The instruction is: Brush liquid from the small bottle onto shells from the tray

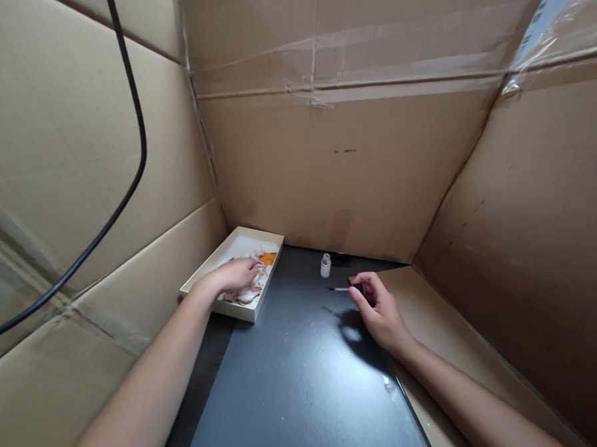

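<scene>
My right hand [379, 308] pinches a black-capped brush applicator [339, 289], its thin stem and dark tip pointing left above the dark tabletop. Just beyond the tip stands a small open bottle [325, 267], clear to whitish, upright. My left hand [237, 274] reaches into a shallow cream box [243, 314] at the back left. Its fingers are curled together among pale and reddish-brown pieces that look like shells [247, 295]. Whatever lies between those fingertips is hidden. An orange piece [267, 258] shows beside them at the box's right side.
Cardboard walls [326, 175] enclose the dark grey tabletop [287, 384] at the left, back and right. A flat cardboard sheet [434, 323] lies along the right edge. A black cable [138, 125] hangs in front of the left wall.
</scene>
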The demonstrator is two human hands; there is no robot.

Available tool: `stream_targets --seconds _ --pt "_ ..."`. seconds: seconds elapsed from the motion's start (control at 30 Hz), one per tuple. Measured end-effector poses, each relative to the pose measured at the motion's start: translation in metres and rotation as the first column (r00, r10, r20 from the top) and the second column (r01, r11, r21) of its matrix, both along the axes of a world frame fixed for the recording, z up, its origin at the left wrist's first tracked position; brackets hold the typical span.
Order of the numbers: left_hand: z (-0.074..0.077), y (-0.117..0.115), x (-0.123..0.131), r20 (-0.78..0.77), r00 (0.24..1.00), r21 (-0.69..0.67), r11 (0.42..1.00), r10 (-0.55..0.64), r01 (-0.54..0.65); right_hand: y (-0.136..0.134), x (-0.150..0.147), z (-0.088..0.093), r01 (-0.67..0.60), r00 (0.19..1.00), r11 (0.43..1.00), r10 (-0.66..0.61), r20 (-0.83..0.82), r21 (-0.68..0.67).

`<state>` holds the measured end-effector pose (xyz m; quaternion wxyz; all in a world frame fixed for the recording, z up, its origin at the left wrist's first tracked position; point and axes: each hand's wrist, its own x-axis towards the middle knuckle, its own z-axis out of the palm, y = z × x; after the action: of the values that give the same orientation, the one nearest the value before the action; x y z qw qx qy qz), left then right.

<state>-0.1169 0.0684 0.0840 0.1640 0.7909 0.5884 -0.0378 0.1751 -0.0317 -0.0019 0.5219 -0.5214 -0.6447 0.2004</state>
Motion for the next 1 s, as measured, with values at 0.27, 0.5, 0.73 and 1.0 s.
stream_targets --seconds 0.27,0.5,0.73,1.0 --pt "-0.0035 0.0015 -0.0056 0.038 0.997 -0.059 0.996 0.065 -0.063 0.0002 0.0006 -0.0007 -0.001 1.0 1.0 0.001 0.011 0.003" --pt "-0.0042 0.0014 -0.0051 0.083 0.994 -0.083 0.995 0.067 -0.06 0.0001 0.0006 -0.0007 0.0 1.0 1.0 0.0 0.019 0.008" --pt "-0.004 0.0006 -0.005 0.048 0.998 -0.066 0.997 0.04 -0.036 -0.0001 0.0003 -0.0001 -0.01 1.0 1.0 0.01 0.002 0.004" --pt "-0.0047 0.0014 -0.0038 0.043 0.998 -0.027 0.999 0.036 -0.035 0.0001 0.0009 -0.0011 -0.012 1.0 1.0 0.012 0.006 0.0"
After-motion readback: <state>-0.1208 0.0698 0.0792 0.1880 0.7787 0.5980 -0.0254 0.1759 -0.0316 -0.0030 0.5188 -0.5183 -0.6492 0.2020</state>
